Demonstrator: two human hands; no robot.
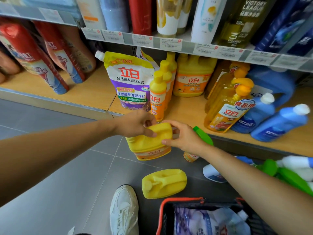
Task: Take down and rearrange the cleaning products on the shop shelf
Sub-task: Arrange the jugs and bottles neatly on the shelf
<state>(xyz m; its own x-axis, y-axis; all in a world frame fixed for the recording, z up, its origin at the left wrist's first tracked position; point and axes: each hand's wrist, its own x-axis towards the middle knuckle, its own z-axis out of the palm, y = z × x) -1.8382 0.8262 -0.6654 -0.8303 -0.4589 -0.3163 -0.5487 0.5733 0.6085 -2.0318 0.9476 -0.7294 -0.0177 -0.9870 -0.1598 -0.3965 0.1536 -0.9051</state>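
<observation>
A yellow detergent jug (149,143) stands on the grey floor just in front of the bottom shelf (186,109). My left hand (135,123) grips its top from the left, thumb and fingers curled over the handle part. My right hand (182,135) holds the same jug from the right, fingers around its upper edge. A second yellow jug (164,183) lies on its side on the floor nearer to me. On the shelf stand a purple-and-yellow refill pouch (130,80), slim yellow bottles (158,95), another yellow jug (193,77) and amber pump bottles (227,106).
Blue bottles (279,122) lean at the shelf's right. A green-capped spray bottle (203,135) stands behind my right wrist. A red-rimmed basket (171,206) with a pouch sits bottom right. Green and white bottles (291,172) lie at the right. My white shoe (124,209) is on the floor.
</observation>
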